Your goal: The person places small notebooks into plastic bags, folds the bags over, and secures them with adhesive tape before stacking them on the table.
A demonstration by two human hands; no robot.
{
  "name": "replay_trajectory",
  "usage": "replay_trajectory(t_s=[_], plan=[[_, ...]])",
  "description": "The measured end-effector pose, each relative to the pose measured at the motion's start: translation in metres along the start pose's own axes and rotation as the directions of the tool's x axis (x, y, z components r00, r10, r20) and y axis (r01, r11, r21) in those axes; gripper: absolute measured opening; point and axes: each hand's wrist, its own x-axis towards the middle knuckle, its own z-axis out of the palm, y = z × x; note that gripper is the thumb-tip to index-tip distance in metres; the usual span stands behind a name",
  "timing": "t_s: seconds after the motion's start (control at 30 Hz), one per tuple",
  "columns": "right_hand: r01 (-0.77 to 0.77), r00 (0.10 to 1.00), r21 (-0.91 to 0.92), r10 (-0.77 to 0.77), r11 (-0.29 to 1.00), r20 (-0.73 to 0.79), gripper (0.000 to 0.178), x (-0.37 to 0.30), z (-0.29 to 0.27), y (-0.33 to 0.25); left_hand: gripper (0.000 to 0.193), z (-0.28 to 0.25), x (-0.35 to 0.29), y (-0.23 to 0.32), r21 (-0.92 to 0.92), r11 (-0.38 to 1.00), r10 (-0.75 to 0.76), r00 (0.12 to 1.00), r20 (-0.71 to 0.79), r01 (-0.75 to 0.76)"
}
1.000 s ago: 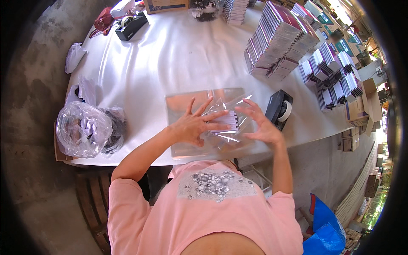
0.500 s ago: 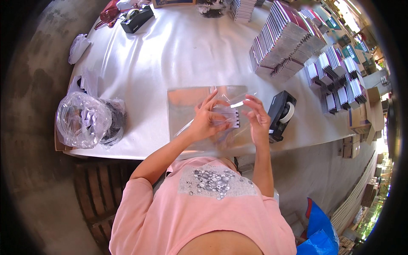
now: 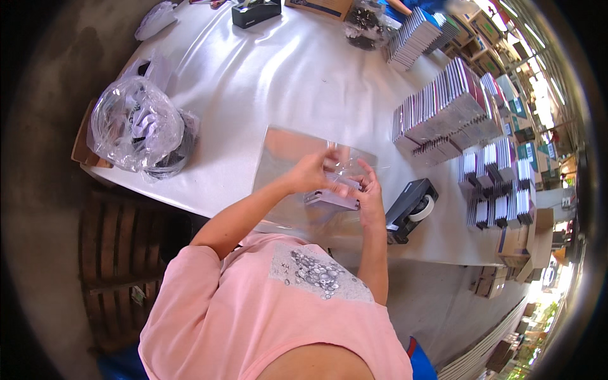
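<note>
A small pale, flat bundle (image 3: 335,196) with dark notches on its edge lies on a clear plastic sheet (image 3: 273,155) in front of me. Thin clear film (image 3: 351,166) shows above the bundle. My left hand (image 3: 315,172) reaches over it from the left. Its thumb lies along the bundle's top, and its other fingers are smeared by motion. At the bundle's right end is my right hand (image 3: 370,199), with fingers bent, index finger raised and thumb against the bundle. Beside that hand stands a black tape dispenser (image 3: 408,212) with a white roll.
Tall stacks of thin booklets (image 3: 443,114) and smaller white stacks (image 3: 497,180) stand at the right. A bulging clear plastic bag (image 3: 136,126) sits at the left edge. Far back are another tape dispenser (image 3: 256,12), a cardboard box (image 3: 320,6) and a dark-filled bag (image 3: 366,28).
My view has turned, so the table appears rotated. Both hands have come closer together; my right hand has moved down onto the bundle's right end, and the left fingers have drawn in.
</note>
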Motion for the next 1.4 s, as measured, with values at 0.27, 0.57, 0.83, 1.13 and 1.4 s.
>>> replay_trajectory(t_s=[0.27, 0.57, 0.83, 1.13, 1.4], plan=[[-0.071, 0.995, -0.266, 0.087, 0.961, 0.049, 0.018, 0.006, -0.016, -0.005, 0.017, -0.005, -0.008, 0.005, 0.097, 0.946, -0.322, 0.936, 0.144, 0.31], [0.342, 0.891, -0.759, -0.448, 0.554, 0.075, 0.018, -0.018, 0.012, -0.022, 0.056, 0.009, -0.022, 0.019, 0.717, 0.629, 0.196, 0.954, 0.228, -0.301], [0.312, 0.841, -0.934, -0.508, 0.171, 0.188, 0.021, -0.04, 0.028, -0.038, 0.062, -0.006, -0.048, 0.036, 0.777, 0.451, 0.13, 0.894, 0.429, -0.439], [0.25, 0.927, -0.967, -0.299, 0.048, 0.225, 0.04, -0.089, 0.005, -0.036, 0.039, -0.004, -0.067, 0.002, 0.781, 0.238, 0.373, 0.796, 0.476, -0.578], [-0.219, 0.567, -0.396, -0.214, 0.892, -0.796, 0.028, -0.109, -0.125, 0.038, 0.041, -0.001, -0.067, 0.002, 0.756, 0.259, 0.449, 0.768, 0.456, -0.6]])
